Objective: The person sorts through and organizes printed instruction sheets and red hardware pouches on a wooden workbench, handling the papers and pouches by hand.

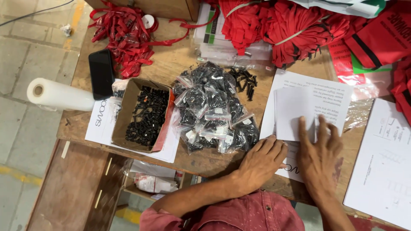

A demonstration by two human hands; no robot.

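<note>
My right hand (319,154) lies flat with fingers spread on a folded white sheet of paper (295,109), which rests on a larger printed sheet (334,92). My left hand (261,160) rests palm down on the wooden table (171,64) at the sheet's lower left corner, fingers touching the paper's edge. Just left of that hand sits a heap of small clear bags with black screws (214,113).
An open cardboard box of loose black screws (145,113) sits left of the bags. A black phone (101,73) and a roll of clear film (60,95) lie at the table's left edge. Red ribbons (126,38) and red fabric bundles (291,28) fill the back. More white sheets (381,167) lie at right.
</note>
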